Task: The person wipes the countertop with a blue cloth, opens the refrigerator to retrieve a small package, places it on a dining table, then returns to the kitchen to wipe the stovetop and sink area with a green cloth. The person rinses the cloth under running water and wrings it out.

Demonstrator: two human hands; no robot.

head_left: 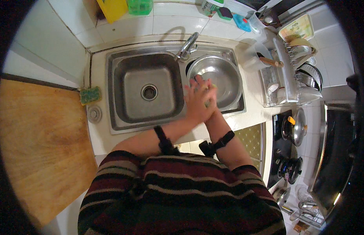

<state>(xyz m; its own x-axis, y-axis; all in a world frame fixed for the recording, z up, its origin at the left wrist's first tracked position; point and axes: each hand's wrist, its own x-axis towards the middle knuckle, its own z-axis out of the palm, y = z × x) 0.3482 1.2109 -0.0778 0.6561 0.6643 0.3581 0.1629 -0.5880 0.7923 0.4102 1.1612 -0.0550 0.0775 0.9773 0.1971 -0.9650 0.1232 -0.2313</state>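
My left hand [199,101] and my right hand [212,95] are pressed together over the near left rim of a round stainless steel basin [226,79]. Something yellow-green shows in small patches between the fingers; what it is cannot be told. The basin rests over the right bowl of a double steel sink. The left sink bowl [133,76] shows its drain [149,92]. A chrome faucet [187,47] stands behind the hands, between the two bowls. Both wrists wear black straps.
A green-yellow sponge [91,95] and a round drain strainer [94,114] lie left of the sink. A dish rack [287,101] with bowls stands at the right, a gas stove [277,149] with pots nearer. A wooden board [44,144] is at far left.
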